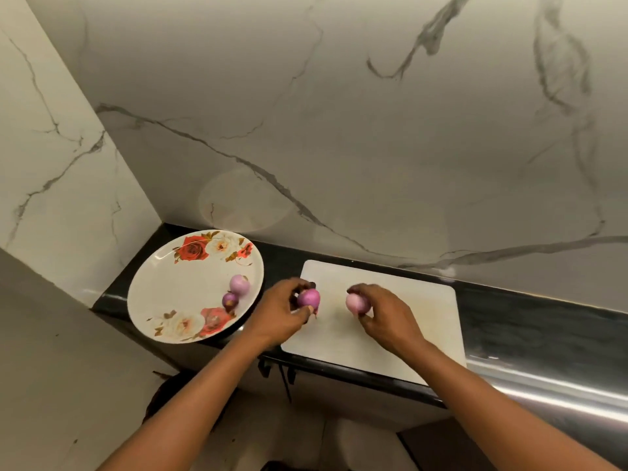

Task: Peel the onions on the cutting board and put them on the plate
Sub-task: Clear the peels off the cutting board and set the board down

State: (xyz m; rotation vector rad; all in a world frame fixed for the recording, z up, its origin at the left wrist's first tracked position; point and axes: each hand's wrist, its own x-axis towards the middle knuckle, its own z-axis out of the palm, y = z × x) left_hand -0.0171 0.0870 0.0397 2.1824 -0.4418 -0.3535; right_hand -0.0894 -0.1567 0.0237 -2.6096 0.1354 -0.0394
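Two hands, two onions: what does each one hold? (A)

The left hand (282, 311) has its fingers curled around a deep pink onion (308, 298), just at the left edge of the cutting board (418, 300). The right hand (384, 314) pinches a paler onion (356, 302) with bent fingertips, over the middle of the board. The two onions are near but apart. (B)

And what is around the board? (A)

Just left of the board a floral plate (176, 294) lies on the black counter (509, 317). It carries a pale onion (239, 284) and a small dark purple onion (230, 299), close together on the side nearest the board. (B)

What could go wrong from here? (A)

I think three things. A peeled onion is smooth and probably wet, so the paler one may slip from such a light pinch and roll off the front of the board to the floor. The deep pink onion seems to have dark bits of skin at its ends; if it goes to the plate like this, the peeling is not complete. Also the near rim of the plate seems to reach over the counter edge, left of the board. A heavy push there, or a knock on the two onions near the rim, may tip it or send them rolling. (B)
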